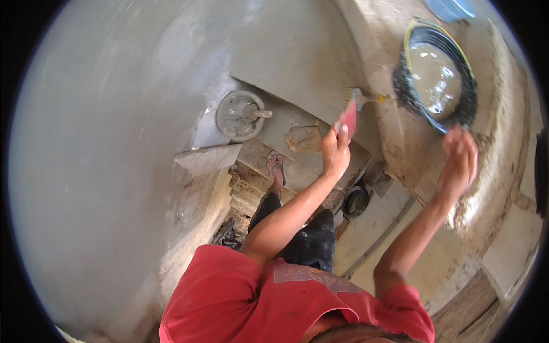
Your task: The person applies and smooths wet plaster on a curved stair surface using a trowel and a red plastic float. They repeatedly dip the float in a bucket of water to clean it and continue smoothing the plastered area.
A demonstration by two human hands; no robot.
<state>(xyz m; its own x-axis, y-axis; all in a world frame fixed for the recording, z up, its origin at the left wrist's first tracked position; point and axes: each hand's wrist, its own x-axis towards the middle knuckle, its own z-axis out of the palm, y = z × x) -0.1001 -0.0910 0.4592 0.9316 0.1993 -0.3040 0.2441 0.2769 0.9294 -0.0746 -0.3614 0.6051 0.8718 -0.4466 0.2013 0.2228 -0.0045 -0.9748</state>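
My left hand (pixel 336 153) is closed around a red-handled tool (pixel 347 119), held out in front of me. The tool's far end is pale and blurred, so its exact kind does not show. To the right, my right hand (pixel 459 160) hangs at the near rim of a black bucket (pixel 470 94) with a yellow line along its edge. Motion smears those fingers, and whether they touch the rim is unclear. Cloudy greyish water (pixel 436 80) fills much of the bucket, which stands on a rough ledge.
A round tub (pixel 226 119) of wet grey mortar, with a handled tool (pixel 262 114) in it, sits left of centre. Smooth grey plaster (pixel 97 160) spans the left. My bare foot (pixel 275 167) rests on a step. A blue basin (pixel 450 8) and dark round container (pixel 356 201) also show.
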